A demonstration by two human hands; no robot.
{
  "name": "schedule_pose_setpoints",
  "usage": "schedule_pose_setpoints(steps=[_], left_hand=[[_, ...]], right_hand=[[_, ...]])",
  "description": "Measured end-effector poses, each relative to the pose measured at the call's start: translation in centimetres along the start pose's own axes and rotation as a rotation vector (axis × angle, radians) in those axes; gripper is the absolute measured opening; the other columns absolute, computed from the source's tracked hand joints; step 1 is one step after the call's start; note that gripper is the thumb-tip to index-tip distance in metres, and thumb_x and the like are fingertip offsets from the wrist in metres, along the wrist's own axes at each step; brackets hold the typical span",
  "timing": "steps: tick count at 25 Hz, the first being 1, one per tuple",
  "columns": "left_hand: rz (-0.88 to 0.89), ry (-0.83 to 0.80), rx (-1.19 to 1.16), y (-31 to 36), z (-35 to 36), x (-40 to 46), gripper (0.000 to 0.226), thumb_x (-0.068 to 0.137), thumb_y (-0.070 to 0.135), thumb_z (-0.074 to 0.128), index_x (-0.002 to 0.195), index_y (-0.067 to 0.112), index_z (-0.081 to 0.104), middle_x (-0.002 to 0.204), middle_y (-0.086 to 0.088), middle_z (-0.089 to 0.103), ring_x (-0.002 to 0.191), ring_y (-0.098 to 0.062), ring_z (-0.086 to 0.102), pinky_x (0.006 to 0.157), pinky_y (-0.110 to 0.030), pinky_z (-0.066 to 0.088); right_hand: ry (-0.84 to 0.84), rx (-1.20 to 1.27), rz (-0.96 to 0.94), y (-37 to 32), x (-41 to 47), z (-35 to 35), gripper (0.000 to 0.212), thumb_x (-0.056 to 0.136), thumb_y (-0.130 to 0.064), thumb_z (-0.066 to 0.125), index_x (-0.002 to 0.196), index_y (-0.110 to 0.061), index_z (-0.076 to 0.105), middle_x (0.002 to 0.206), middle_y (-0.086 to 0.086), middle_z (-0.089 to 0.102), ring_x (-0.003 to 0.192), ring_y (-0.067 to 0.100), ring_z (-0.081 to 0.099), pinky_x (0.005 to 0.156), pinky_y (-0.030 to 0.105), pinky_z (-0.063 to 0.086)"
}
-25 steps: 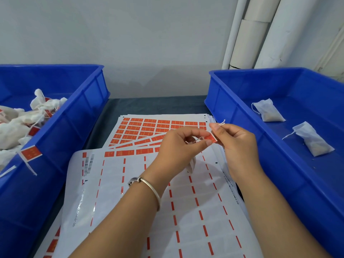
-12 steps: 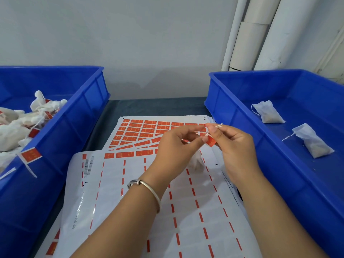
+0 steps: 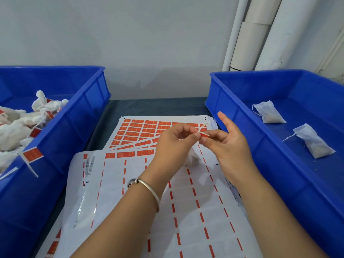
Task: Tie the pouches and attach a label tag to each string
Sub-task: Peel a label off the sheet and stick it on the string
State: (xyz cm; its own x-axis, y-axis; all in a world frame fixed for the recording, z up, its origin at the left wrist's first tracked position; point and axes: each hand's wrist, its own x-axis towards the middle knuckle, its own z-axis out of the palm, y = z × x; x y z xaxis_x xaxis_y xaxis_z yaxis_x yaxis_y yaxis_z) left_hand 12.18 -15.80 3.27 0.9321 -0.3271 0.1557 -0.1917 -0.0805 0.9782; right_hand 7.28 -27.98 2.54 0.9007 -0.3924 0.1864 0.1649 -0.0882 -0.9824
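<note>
My left hand (image 3: 173, 146) and my right hand (image 3: 230, 146) meet above the sticker sheets. Between their fingertips is a small red label tag (image 3: 204, 135) folded on a white string (image 3: 204, 126), whose ends stick up. A white pouch (image 3: 193, 157) hangs below the fingers, mostly hidden by both hands. The right index finger points up, away from the tag. Red label stickers (image 3: 147, 130) fill the sheet behind the hands.
A blue bin (image 3: 78, 131) on the left holds several tagged white pouches (image 3: 16, 127). The blue bin (image 3: 242, 127) on the right holds two untied pouches (image 3: 270, 114) (image 3: 314, 142). Peeled backing sheets (image 3: 186, 211) cover the table in front. White pipes (image 3: 260, 34) stand at the back right.
The hands have shifted slightly right and the tag is now folded over the string. My right index finger has lifted off and points upward.
</note>
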Motion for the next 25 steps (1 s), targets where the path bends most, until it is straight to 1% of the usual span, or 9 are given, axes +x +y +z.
schedule_pose_setpoints(steps=[4,8,12,13,15,17,19,22,25], left_hand=[[0.027,0.017,0.058,0.3,-0.3,0.0,0.019,0.084,0.023,0.067,0.068,0.033,0.063,0.066,0.020,0.064,0.076,-0.003,0.062,0.067,-0.016,0.046],[0.081,0.022,0.080,0.4,-0.3,-0.2,0.019,0.083,0.024,0.067,0.069,0.036,0.064,0.066,0.021,0.065,0.074,0.003,0.061,0.060,-0.008,0.045],[0.097,-0.007,0.047,0.5,-0.4,-0.3,0.013,0.079,0.026,0.070,0.076,0.037,0.063,0.065,0.023,0.066,0.069,0.008,0.060,0.057,-0.002,0.043],[0.089,-0.011,0.057,0.5,-0.5,-0.2,0.013,0.076,0.028,0.071,0.077,0.037,0.062,0.065,0.023,0.065,0.069,0.008,0.060,0.058,-0.003,0.043],[0.053,-0.039,0.133,0.6,-0.6,-0.1,0.011,0.072,0.034,0.072,0.072,0.038,0.062,0.065,0.023,0.063,0.069,0.003,0.059,0.055,-0.005,0.045],[0.021,-0.079,0.246,0.7,-0.6,-0.1,0.017,0.076,0.032,0.072,0.064,0.038,0.061,0.063,0.024,0.060,0.067,-0.001,0.057,0.050,-0.005,0.042],[0.028,-0.117,0.339,0.6,-0.7,0.0,0.019,0.081,0.032,0.068,0.065,0.040,0.060,0.063,0.026,0.058,0.066,0.000,0.056,0.050,-0.007,0.042],[0.063,-0.182,0.442,0.9,-0.8,0.1,0.006,0.086,0.034,0.062,0.081,0.037,0.062,0.071,0.024,0.057,0.068,-0.001,0.056,0.057,-0.009,0.037],[0.124,-0.178,0.491,1.2,-0.8,0.2,0.008,0.088,0.030,0.060,0.083,0.033,0.065,0.068,0.021,0.058,0.066,-0.001,0.056,0.058,-0.011,0.037]], right_hand=[[-0.033,-0.045,-0.009,-0.4,-0.2,0.1,0.084,0.076,-0.016,0.074,0.146,-0.026,0.028,0.078,-0.013,0.073,0.081,-0.001,0.068,0.065,0.003,0.046],[0.006,0.041,0.038,-0.4,-0.2,0.2,0.082,0.078,-0.010,0.071,0.146,-0.025,0.028,0.078,-0.011,0.073,0.081,-0.001,0.069,0.063,0.005,0.047],[0.040,0.081,0.045,-0.1,-0.2,0.7,0.085,0.076,-0.012,0.073,0.147,-0.025,0.027,0.080,-0.012,0.073,0.086,0.000,0.068,0.066,0.007,0.049],[0.059,0.091,0.038,0.0,-0.1,0.6,0.084,0.076,-0.010,0.073,0.146,-0.026,0.028,0.081,-0.010,0.073,0.087,0.001,0.069,0.069,0.009,0.051],[0.102,0.124,0.031,0.1,0.1,0.5,0.078,0.080,-0.004,0.070,0.144,-0.028,0.032,0.084,-0.007,0.074,0.090,0.007,0.069,0.080,0.021,0.055],[0.125,0.167,0.029,0.2,0.2,0.3,0.073,0.081,-0.001,0.067,0.140,-0.032,0.036,0.084,-0.003,0.073,0.092,0.013,0.070,0.085,0.031,0.055],[0.124,0.197,0.027,0.2,0.2,0.4,0.070,0.081,-0.001,0.067,0.136,-0.036,0.040,0.083,-0.003,0.073,0.092,0.014,0.070,0.080,0.028,0.057],[0.132,0.219,0.023,0.4,0.1,0.7,0.068,0.081,-0.003,0.067,0.130,-0.042,0.041,0.083,-0.003,0.073,0.090,0.013,0.071,0.073,0.024,0.057],[0.131,0.213,-0.004,0.2,0.0,0.8,0.068,0.082,-0.001,0.067,0.125,-0.045,0.038,0.079,-0.005,0.073,0.088,0.010,0.070,0.070,0.017,0.055]])
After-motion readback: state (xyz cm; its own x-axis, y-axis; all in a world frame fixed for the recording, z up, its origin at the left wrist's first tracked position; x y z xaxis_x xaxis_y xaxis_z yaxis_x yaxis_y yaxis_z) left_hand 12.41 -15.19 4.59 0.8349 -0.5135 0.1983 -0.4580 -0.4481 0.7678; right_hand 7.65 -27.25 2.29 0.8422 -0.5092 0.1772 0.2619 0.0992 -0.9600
